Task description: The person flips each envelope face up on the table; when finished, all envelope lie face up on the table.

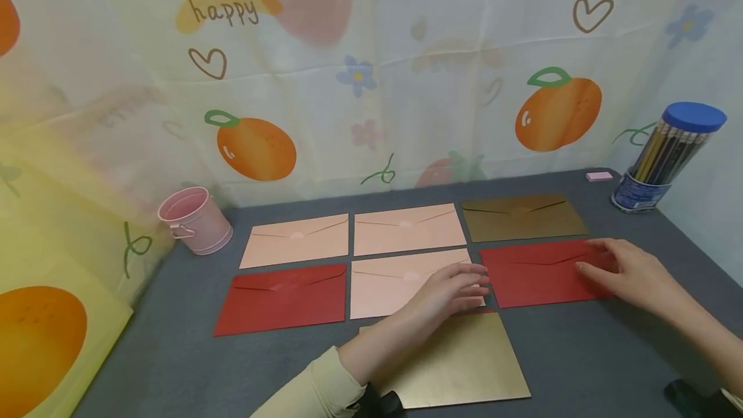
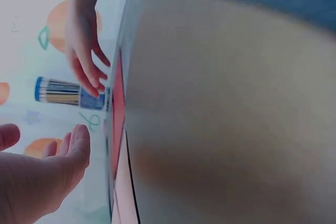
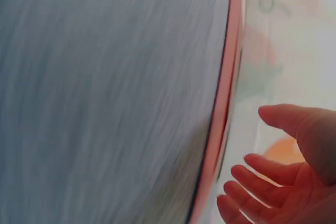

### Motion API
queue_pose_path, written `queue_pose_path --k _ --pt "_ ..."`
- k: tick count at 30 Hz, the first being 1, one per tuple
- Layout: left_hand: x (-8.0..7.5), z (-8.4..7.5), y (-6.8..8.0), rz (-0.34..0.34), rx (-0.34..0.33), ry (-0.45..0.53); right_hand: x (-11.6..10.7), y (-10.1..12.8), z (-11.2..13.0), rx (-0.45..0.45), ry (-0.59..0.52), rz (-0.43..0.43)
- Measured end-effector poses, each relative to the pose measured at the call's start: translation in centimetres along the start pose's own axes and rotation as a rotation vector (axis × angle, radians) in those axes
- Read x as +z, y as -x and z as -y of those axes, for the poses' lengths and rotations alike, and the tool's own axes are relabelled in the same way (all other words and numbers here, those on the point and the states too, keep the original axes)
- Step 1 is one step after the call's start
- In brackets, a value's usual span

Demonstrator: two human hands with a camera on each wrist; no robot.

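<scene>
My left hand [image 1: 449, 292] hovers with fingers loosely extended over the lower pink envelope [image 1: 380, 282], its fingertips near a red envelope [image 1: 536, 269]. Beneath that forearm lies a large gold envelope [image 1: 464, 363]; a thin red edge shows at its far side. My right hand [image 1: 633, 273] is above the right end of the same red envelope, thumb apart from the fingers. In the right wrist view the right hand [image 3: 278, 177] has relaxed fingers and holds nothing. The left wrist view shows the left hand [image 2: 47, 177] likewise holding nothing.
Two more pink envelopes [image 1: 298, 240] lie in the back row beside a darker gold envelope [image 1: 522, 218]. Another red envelope [image 1: 284, 295] is at front left. A pink bucket [image 1: 200, 228], a jar of pencils [image 1: 662, 160] and a pink eraser [image 1: 599, 177] stand near the patterned cloth.
</scene>
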State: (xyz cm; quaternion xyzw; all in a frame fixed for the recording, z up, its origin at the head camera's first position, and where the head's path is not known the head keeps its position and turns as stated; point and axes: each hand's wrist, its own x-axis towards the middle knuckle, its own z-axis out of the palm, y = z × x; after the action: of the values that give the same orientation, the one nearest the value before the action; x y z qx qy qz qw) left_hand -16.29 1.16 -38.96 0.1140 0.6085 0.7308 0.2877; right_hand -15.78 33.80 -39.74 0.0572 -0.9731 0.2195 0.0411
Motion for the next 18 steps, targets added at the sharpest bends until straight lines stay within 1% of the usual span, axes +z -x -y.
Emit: queue_pose_path --k 2,5,9,11,13,18 --pt "-0.3 -0.1 0.9 -0.003 0.020 -0.044 0.5 0.1 1.7 -0.060 -0.025 -0.006" --pt "-1.0 -0.2 2.5 0.002 0.059 -0.166 1.4 0.4 4.3 -0.171 -0.066 -0.017" --pt "-2.5 -0.1 4.7 0.021 0.096 -0.397 2.8 1.2 7.4 -0.341 -0.089 -0.013" --pt "-3.3 0.1 5.7 0.051 0.105 -0.504 3.5 1.8 8.8 -0.405 -0.085 0.007" --pt "-4.1 0.4 6.7 0.092 0.123 -0.625 4.1 2.4 9.9 -0.455 -0.086 0.038" --pt "-5.8 0.8 8.8 0.203 0.196 -1.037 5.0 3.7 12.0 -0.574 -0.078 0.152"
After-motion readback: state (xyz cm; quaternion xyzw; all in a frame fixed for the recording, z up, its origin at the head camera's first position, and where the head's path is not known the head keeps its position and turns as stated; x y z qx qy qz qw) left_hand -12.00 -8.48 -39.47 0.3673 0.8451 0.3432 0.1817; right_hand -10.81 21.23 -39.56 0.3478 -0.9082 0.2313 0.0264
